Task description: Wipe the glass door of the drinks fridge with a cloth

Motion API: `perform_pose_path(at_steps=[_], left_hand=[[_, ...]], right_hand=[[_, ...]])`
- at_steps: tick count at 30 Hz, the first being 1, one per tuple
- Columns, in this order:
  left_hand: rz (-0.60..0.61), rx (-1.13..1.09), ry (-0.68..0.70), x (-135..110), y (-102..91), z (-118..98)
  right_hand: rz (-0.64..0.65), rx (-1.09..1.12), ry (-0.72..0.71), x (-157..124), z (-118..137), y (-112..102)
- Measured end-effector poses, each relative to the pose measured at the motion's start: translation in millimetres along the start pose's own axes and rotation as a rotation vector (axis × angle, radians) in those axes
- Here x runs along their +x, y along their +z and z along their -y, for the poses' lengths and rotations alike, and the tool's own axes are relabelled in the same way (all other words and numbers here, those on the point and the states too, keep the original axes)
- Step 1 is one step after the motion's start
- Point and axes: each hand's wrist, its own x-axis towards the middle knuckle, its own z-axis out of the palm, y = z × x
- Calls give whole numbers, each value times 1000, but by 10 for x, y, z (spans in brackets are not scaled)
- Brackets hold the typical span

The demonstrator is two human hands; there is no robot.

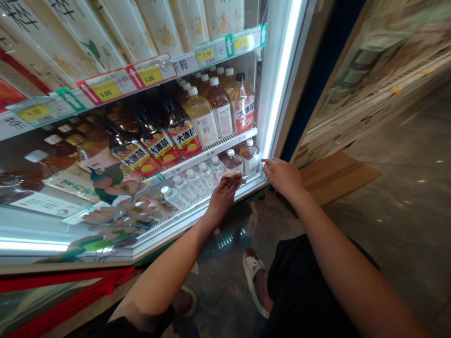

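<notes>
My left hand [224,196] is closed on a pale, crumpled cloth [233,175], held against the glass low on the lit drinks fridge [260,180]. Behind the glass, close to that cloth, stand a brown-tea bottle [232,162] and a second bottle with a white label [250,158]. My right hand [283,178] is at the fridge's lower right corner, its index finger stretched out to the frame. The other fingers of that hand are partly hidden, and nothing shows in them.
Clear small bottles [186,188] line the bottom shelf; larger tea bottles [204,117] stand above. Price tags [105,91] run along the shelf edge. Flattened cardboard [338,178] lies on the floor at right, near another shelf [373,94]. A red frame [70,291] is at lower left.
</notes>
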Motion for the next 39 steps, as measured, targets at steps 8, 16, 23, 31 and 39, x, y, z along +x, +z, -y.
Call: perform_pose_path(at_steps=[8, 16, 23, 31, 39], left_hand=[[8, -10, 29, -198, 95, 92], [-52, 25, -120, -383, -111, 41], [-20, 48, -20, -562, 60, 172], [11, 73, -50, -1030, 207, 317], [-29, 139, -94, -902, -6, 244]], right_hand=[[23, -28, -48, -69, 191, 37], [39, -85, -96, -68, 238, 83], [59, -103, -147, -94, 352, 100], [67, -110, -164, -119, 322, 119], [124, -129, -190, -140, 477, 136]])
